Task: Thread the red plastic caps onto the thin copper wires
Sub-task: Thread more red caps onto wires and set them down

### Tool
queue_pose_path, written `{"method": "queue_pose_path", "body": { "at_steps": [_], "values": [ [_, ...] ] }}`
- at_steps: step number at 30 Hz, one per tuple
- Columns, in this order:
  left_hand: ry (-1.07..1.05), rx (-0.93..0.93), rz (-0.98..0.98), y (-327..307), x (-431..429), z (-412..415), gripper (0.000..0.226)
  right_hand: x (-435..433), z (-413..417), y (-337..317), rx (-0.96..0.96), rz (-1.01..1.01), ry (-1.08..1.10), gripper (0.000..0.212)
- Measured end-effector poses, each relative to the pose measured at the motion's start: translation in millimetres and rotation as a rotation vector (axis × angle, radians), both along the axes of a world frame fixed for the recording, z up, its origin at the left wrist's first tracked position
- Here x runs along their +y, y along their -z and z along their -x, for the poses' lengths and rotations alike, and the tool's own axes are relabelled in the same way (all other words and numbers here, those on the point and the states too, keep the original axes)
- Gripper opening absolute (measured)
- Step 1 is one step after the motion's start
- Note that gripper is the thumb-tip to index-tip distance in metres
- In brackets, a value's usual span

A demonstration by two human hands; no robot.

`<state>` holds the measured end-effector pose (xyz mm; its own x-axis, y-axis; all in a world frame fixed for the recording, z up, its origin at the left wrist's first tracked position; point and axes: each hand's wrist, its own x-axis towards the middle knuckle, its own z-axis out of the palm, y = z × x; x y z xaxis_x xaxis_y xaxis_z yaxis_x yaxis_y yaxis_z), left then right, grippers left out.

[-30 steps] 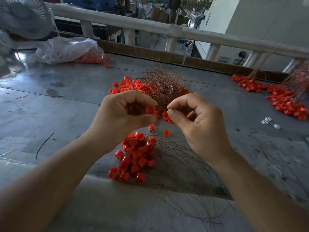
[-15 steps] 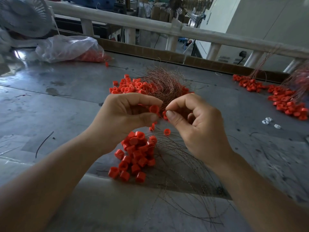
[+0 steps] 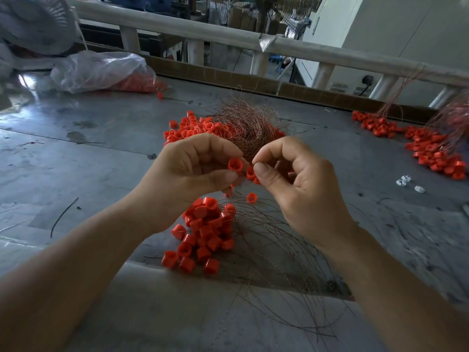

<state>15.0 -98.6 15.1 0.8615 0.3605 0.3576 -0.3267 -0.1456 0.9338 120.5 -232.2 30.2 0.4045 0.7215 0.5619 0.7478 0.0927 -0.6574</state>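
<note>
My left hand [image 3: 187, 174] pinches one red cap [image 3: 235, 164] between thumb and forefinger, its open end facing me. Right beside it, my right hand [image 3: 299, 186] pinches a thin copper wire, with thumb and forefinger tips almost touching the cap. The wire itself is too fine to see at the fingertips. Below the hands lies a heap of red caps [image 3: 203, 235] with long copper wires [image 3: 274, 262] fanning toward me. Behind the hands sits a tangled bundle of copper wire [image 3: 247, 123] among more loose caps [image 3: 193, 128].
A grey metal table [image 3: 88, 168] carries everything. At the far right lie more red caps [image 3: 431, 151] on wires. A plastic bag [image 3: 101, 71] of caps lies at the back left near a fan [image 3: 33, 24]. A white railing [image 3: 228, 34] runs along the far edge. Small white pieces [image 3: 408, 182] lie at the right.
Both hands have drawn closer together. The cap in my left hand has turned its open end toward me and my right fingertips have come up against it.
</note>
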Motion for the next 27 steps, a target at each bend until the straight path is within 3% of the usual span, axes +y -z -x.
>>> {"method": "queue_pose_path", "body": {
  "at_steps": [7, 27],
  "values": [
    [0.062, -0.035, 0.002, -1.3, 0.7, 1.8, 0.021, 1.3, 0.1, 1.4, -0.071, 0.038, 0.038, 0.010],
    [0.025, -0.037, 0.120, -1.9, -1.9, 0.4, 0.027, -1.1, 0.6, 0.1, -0.001, 0.028, 0.112, 0.009]
  ]
}}
